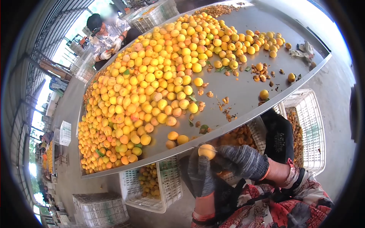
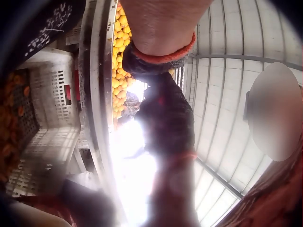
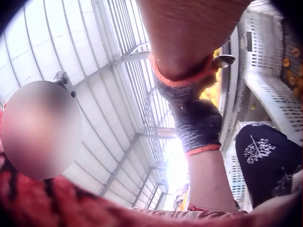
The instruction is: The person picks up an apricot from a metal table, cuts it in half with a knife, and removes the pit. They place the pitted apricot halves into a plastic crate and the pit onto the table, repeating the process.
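Observation:
My gloved left hand (image 1: 201,174) holds up an apricot (image 1: 207,152) at the table's near edge, thumb and fingers around its lower side. A thin metal blade (image 1: 195,147) lies across the apricot, its tip showing past the far-left side. The gloved right hand (image 1: 245,161) grips this tool close against the fruit. A rounded, shiny metal end (image 3: 224,60) sticks out by the right hand in the right wrist view. Both grey knit gloves have orange cuffs. In the left wrist view the left hand (image 2: 150,61) overlaps the right hand (image 2: 165,116); the apricot is hidden there.
A metal table (image 1: 235,97) carries a large heap of apricots (image 1: 152,83), with scraps and leaves nearby. White crates stand below: one with whole apricots (image 1: 150,180), another with orange-brown pieces (image 1: 296,133). A person (image 1: 108,38) sits across the table at the left.

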Motion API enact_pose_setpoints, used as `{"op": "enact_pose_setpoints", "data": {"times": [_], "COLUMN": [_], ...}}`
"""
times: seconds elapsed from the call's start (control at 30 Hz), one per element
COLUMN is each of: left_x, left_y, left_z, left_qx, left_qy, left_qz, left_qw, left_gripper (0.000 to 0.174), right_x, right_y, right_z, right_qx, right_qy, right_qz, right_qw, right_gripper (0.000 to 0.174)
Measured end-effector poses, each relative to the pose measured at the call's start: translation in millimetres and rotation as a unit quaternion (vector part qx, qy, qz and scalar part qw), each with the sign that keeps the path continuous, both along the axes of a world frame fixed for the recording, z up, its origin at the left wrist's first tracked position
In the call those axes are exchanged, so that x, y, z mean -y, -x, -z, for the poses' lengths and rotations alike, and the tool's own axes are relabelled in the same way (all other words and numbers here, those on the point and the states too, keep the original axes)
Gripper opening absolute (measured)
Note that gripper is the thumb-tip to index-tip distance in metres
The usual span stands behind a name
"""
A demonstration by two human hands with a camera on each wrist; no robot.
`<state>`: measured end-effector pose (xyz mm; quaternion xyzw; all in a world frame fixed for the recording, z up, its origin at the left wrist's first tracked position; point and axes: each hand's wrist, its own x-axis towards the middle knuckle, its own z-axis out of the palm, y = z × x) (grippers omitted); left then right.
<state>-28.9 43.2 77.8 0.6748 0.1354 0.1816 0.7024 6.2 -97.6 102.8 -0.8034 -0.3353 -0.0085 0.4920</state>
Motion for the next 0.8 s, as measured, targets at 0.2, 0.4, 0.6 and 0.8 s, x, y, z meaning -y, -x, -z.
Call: {"op": "enact_pose_setpoints", "data": {"times": [0.2,0.4,0.6,0.8], "left_x": [-17,15,-14,16], "left_y": [-2,-7,-10,-11], "left_z": [3,-10,-6,-26], "left_qx": [0.006,0.014,-0.027,0.015], "left_qy": [-0.135,0.058,-0.192,0.05], "left_qz": [0.068,-0.048,0.074,0.019], "left_qw": [0.988,0.997,0.978,0.998], "left_gripper": [0.039,0.04,0.04,0.037], "right_x": [-3,-14,10,-13], "right_y": [-13,5,-6,4], "right_z": [-7,2,-10,-2], "right_qx": [0.023,0.007,-0.013,-0.01], "right_qy": [0.05,0.011,0.048,-0.044], "right_qz": [-0.069,0.0,-0.054,0.027], "right_qw": [0.996,1.0,0.997,0.999], "right_gripper": [0.033,0.033,0.036,0.034]}}
